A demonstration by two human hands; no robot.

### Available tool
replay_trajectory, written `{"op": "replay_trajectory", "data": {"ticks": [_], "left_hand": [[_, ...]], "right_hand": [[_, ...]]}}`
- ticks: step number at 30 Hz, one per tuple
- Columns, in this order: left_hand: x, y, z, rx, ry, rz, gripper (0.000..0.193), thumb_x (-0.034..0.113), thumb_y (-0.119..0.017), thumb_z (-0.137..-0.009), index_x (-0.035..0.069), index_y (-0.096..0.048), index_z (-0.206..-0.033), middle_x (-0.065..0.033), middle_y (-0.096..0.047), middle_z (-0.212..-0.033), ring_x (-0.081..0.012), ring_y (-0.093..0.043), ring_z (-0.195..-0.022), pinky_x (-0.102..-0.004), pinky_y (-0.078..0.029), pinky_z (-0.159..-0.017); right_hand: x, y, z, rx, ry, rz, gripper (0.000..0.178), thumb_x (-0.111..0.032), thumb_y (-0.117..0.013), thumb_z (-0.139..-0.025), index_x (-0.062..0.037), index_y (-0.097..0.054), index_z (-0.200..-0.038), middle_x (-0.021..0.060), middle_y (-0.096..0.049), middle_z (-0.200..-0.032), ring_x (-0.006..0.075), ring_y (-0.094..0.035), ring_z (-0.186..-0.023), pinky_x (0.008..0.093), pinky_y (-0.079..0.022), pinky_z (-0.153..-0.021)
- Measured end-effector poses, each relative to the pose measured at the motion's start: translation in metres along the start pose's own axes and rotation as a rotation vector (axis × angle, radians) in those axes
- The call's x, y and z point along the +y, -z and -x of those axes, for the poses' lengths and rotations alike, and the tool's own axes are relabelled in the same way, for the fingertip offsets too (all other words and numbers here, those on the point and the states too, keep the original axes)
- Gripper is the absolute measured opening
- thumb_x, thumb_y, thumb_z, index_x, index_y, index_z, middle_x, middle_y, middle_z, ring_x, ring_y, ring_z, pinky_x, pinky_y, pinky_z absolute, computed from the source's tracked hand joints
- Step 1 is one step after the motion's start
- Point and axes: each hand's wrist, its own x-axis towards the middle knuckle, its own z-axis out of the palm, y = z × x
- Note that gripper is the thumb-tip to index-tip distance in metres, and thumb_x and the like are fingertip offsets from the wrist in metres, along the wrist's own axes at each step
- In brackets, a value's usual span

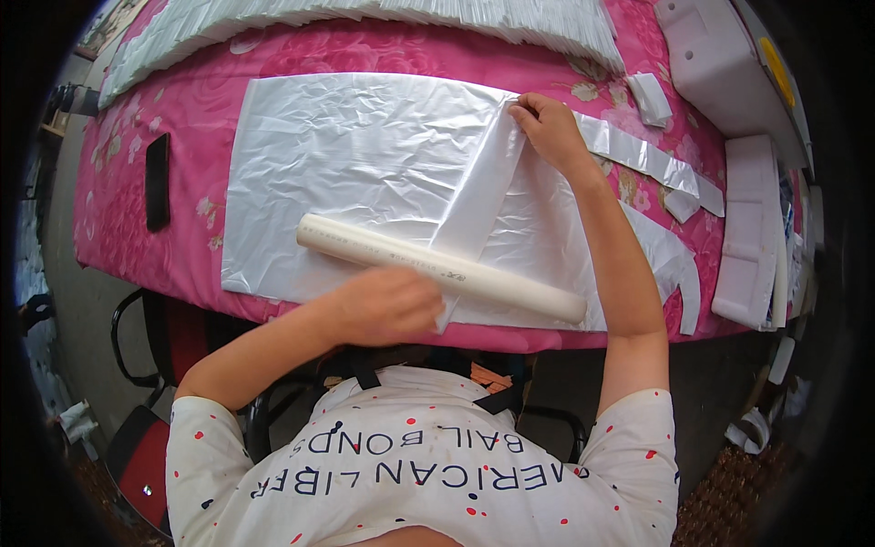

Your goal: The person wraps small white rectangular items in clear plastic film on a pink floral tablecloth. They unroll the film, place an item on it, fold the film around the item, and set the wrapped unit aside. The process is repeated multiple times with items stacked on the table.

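A white, slightly shiny plastic sheet lies spread over the table, with wrinkles across it. A folded strip of film runs slantwise over its right part. At that strip's far end my right hand is closed, pinching the film between thumb and fingers. Across the sheet lies a white plastic pipe, tilted down to the right, resting over the strip's lower part. My left hand is just on the near side of the pipe, blurred by motion. Its fingers look curled, but whether they hold anything does not show.
A pink flowered cloth covers the table. A dark phone lies at the left. Stacked white bags or sheets line the far edge. Film scraps and white plastic containers are at the right. A red-black chair stands lower left.
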Motion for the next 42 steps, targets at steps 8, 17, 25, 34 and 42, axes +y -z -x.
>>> {"op": "replay_trajectory", "data": {"ticks": [8, 17, 25, 34, 42], "left_hand": [[0.021, -0.032, -0.004, -0.243, 0.102, 0.091, 0.080, 0.060, -0.031, -0.084, -0.005, -0.034, -0.131, -0.0200, -0.030, -0.140, -0.0303, -0.026, -0.132, -0.0411, -0.017, -0.109], [0.031, -0.046, 0.004, -0.280, 0.133, -0.045, 0.082, 0.061, -0.028, -0.085, -0.004, -0.031, -0.134, -0.0183, -0.027, -0.143, -0.0295, -0.022, -0.134, -0.0415, -0.014, -0.110], [0.040, -0.052, 0.004, -0.271, 0.163, -0.111, 0.078, 0.057, -0.032, -0.085, -0.003, -0.030, -0.135, -0.0177, -0.025, -0.144, -0.0280, -0.022, -0.135, -0.0415, -0.015, -0.110], [0.015, -0.029, 0.002, -0.286, 0.040, 0.090, 0.076, 0.046, -0.051, -0.080, 0.000, -0.028, -0.137, -0.0145, -0.022, -0.146, -0.0266, -0.018, -0.136, -0.0409, -0.014, -0.110], [0.047, -0.058, 0.003, -0.268, 0.139, -0.195, 0.058, 0.027, -0.048, -0.082, 0.005, -0.035, -0.134, -0.0117, -0.031, -0.142, -0.0256, -0.027, -0.132, -0.0424, -0.017, -0.109]], "right_hand": [[-0.001, 0.005, -0.010, -0.143, -0.095, -0.009, 0.025, -0.018, -0.059, -0.082, 0.0006, -0.062, -0.098, 0.0123, -0.065, -0.084, 0.0215, -0.061, -0.075, 0.0310, -0.046, -0.071], [-0.054, -0.007, 0.086, -0.077, 0.076, 0.019, 0.051, -0.028, -0.067, -0.079, -0.0058, -0.051, -0.122, 0.0157, -0.055, -0.111, 0.0220, -0.056, -0.094, 0.0350, -0.045, -0.081], [-0.040, -0.041, 0.176, 0.001, 0.420, 0.384, 0.051, -0.011, -0.062, -0.074, -0.0139, -0.050, -0.123, 0.0175, -0.056, -0.106, 0.0322, -0.055, -0.095, 0.0401, -0.046, -0.081], [0.024, 0.062, 0.154, 0.371, -0.015, 0.412, 0.045, -0.008, -0.062, -0.077, -0.0130, -0.055, -0.121, 0.0136, -0.057, -0.109, 0.0306, -0.054, -0.098, 0.0364, -0.044, -0.084], [-0.038, -0.021, 0.195, -0.011, 0.516, 0.333, 0.048, 0.000, -0.066, -0.062, -0.0097, -0.059, -0.109, 0.0088, -0.058, -0.103, 0.0271, -0.055, -0.093, 0.0391, -0.043, -0.084]]}}
